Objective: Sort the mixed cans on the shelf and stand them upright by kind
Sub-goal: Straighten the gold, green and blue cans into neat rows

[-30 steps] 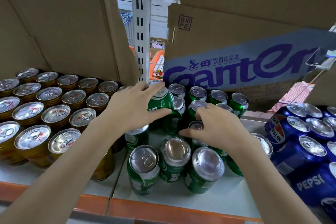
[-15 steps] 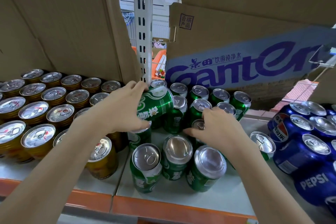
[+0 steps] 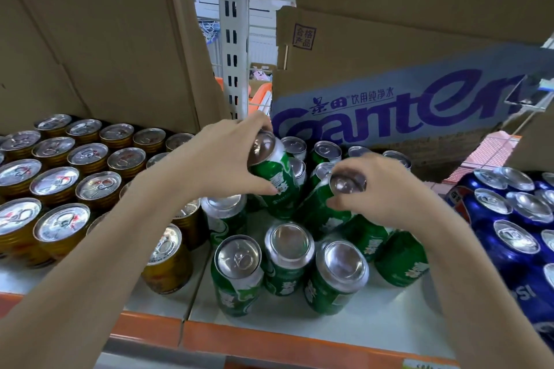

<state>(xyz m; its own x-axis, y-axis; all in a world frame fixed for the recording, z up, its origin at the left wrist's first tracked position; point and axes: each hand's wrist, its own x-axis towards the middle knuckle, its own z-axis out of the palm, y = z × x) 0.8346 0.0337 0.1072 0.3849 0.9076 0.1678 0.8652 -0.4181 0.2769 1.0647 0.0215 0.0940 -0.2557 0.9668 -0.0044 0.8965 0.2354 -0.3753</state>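
My left hand (image 3: pixel 221 159) grips a green can (image 3: pixel 277 183) lifted and tilted over the green group, its silver end toward me. My right hand (image 3: pixel 386 192) grips a second green can (image 3: pixel 317 213), tilted with its silver end up-right. Below them three green cans (image 3: pixel 239 275) stand upright at the shelf front, and more green cans (image 3: pixel 325 150) stand behind. Gold cans (image 3: pixel 54 186) stand in rows on the left. Blue Pepsi cans (image 3: pixel 509 237) are grouped on the right.
A lone gold can (image 3: pixel 168 260) stands by the seam between shelf panels. The shelf (image 3: pixel 374 326) has an orange front edge (image 3: pixel 269 344). Cardboard boxes (image 3: pixel 99 39) rise behind the cans, one printed Ganten (image 3: pixel 398 111). A white slotted upright (image 3: pixel 233 39) stands between them.
My left hand has raised and turned its green can, silver end now facing me. My right hand has taken hold of a green can and tipped it up from the group.
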